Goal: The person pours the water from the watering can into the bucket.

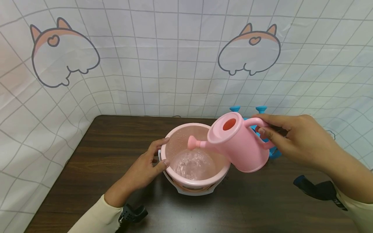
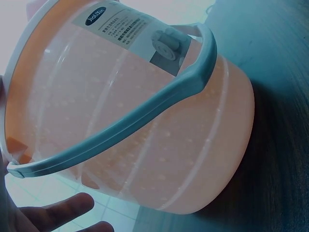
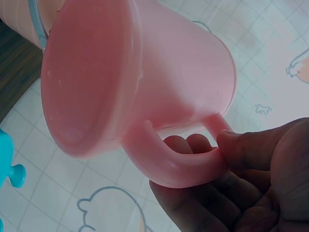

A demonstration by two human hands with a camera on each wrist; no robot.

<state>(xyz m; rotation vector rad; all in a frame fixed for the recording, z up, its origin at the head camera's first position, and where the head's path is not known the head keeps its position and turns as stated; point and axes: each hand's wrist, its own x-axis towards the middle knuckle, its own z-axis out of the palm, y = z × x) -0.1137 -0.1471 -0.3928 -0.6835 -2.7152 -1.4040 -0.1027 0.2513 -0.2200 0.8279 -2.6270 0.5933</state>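
Observation:
A pink watering can (image 1: 243, 144) is tilted left, its spout with a rose over the bucket. My right hand (image 1: 297, 139) grips the can's handle (image 3: 176, 166), thumb on one side and fingers curled round from the other. Below the spout stands a pale pink bucket (image 1: 196, 183) with rippling, bubbly water (image 1: 192, 163) inside. My left hand (image 1: 144, 166) holds the bucket's left rim, thumb and a fingertip over the edge. Other left fingers (image 2: 63, 210) show outside the wall in the left wrist view. The bucket's grey handle (image 2: 130, 121) hangs down its side.
Behind the watering can, a blue object (image 1: 261, 110) with flared tops is partly hidden. Everything stands on a dark wooden table (image 1: 107, 155). A white gridded curtain (image 1: 175, 64) with animal drawings hangs behind it.

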